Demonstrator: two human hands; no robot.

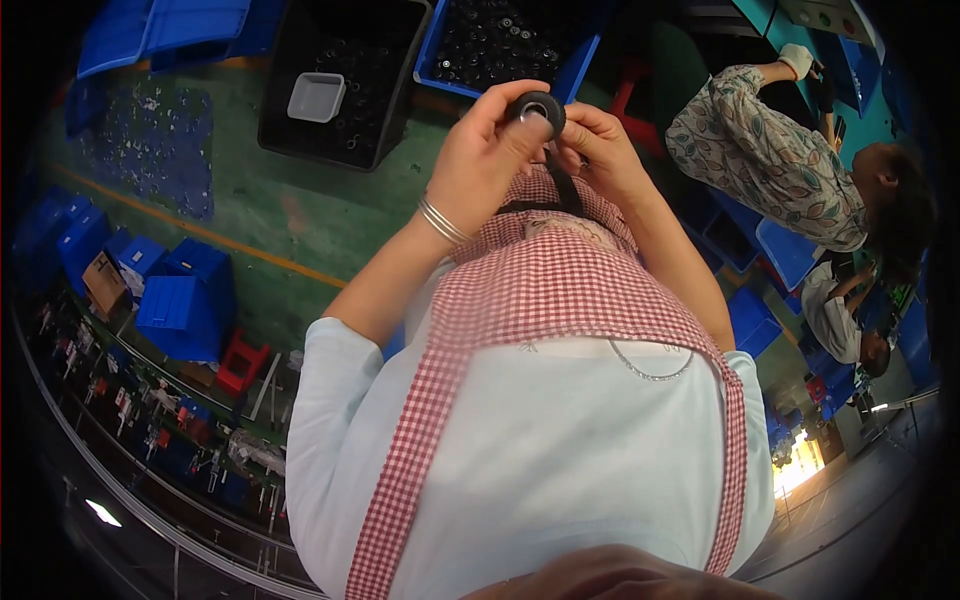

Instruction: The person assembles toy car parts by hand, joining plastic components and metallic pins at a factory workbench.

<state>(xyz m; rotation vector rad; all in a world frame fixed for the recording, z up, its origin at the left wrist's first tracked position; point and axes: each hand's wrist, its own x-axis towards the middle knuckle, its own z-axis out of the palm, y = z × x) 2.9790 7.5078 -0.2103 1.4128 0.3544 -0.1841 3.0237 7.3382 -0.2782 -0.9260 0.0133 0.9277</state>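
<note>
A small black wheel (552, 104) with a shiny metal ring at its centre is held up in front of me. My left hand (482, 150), with thin bangles at the wrist, is closed around it. Its thumb is smeared by motion and lies across the wheel's face. My right hand (603, 148) is closed too, its thumb and forefinger pinched at the wheel's right edge. Whether a smaller part sits between those right fingertips is hidden. Both hands are close together above my red-checked apron (560, 280).
Beyond my hands stand a blue bin (428, 62) of small black wheels and a black bin (376, 150) with a white tray (316, 97) inside. Blue crates (180, 318) are stacked at left. A co-worker in patterned clothes (765, 150) sits at right, wearing gloves.
</note>
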